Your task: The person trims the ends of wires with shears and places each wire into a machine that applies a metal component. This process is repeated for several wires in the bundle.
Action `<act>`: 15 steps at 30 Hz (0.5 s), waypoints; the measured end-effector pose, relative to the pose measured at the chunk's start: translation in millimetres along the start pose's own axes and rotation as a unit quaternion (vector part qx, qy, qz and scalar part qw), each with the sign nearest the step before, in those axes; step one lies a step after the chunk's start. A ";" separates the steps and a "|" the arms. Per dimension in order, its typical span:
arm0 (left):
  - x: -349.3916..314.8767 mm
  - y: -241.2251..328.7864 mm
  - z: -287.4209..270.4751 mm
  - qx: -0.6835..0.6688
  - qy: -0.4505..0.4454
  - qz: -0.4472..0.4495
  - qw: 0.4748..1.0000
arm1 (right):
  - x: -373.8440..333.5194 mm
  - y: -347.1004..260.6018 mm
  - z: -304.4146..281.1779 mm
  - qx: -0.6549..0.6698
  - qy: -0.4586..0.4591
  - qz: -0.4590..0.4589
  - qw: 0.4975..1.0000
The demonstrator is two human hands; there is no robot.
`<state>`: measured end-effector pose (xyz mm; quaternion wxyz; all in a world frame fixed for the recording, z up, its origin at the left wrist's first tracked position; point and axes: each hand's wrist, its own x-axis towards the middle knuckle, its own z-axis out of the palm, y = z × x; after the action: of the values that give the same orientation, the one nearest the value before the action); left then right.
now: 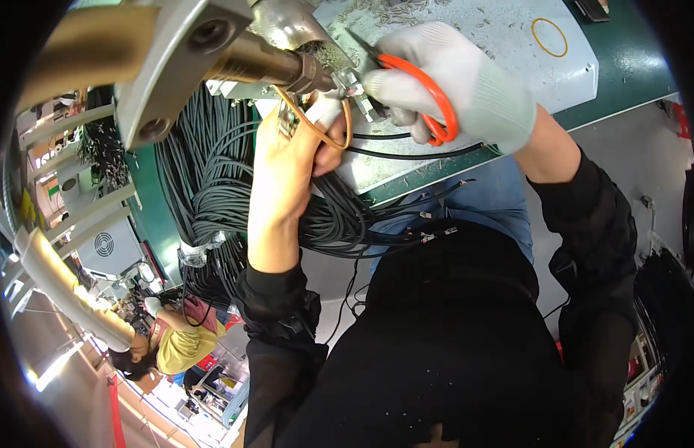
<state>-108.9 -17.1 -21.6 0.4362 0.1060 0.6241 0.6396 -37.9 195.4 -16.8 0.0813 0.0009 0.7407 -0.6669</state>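
My right hand [455, 86], in a white glove, is closed round scissors with red-orange handles [442, 97]; the dark blades point up and left. My left hand [287, 168] is mostly bare, with white coverings on some fingertips. Its fingers pinch at a small metal cable connector [356, 91] just below the tip of a brownish metal cylinder [276, 69]. The exact grip is partly hidden by the fingers. An orange-yellow band [348, 123] loops around the left fingers. Two black cables [429, 151] run right from beneath the hands.
A large bundle of black cables [212, 172] lies left of my left hand, and connector-tipped ends [429, 237] rest at my lap. A grey machine bracket [182, 60] stands at upper left. Scraps litter the white board [496, 22], which holds a yellow ring [550, 37]. Another person [184, 343] works at left.
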 end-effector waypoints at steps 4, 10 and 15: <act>-31.3 -13.3 31.7 -0.051 0.237 0.072 0.968 | -33.9 -16.4 -16.9 -0.061 0.003 0.055 0.997; -77.0 -14.1 35.6 -0.034 -0.008 -0.020 0.999 | -71.5 -26.1 2.1 -0.384 0.152 -0.069 0.908; -77.4 -3.4 66.5 0.119 0.013 0.010 0.993 | -66.8 -30.6 29.6 -0.168 0.029 -0.055 0.984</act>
<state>-16.0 -24.1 20.2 0.4058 0.1551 0.7004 0.5663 28.2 169.9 18.7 0.0216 -0.0341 0.8430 -0.5363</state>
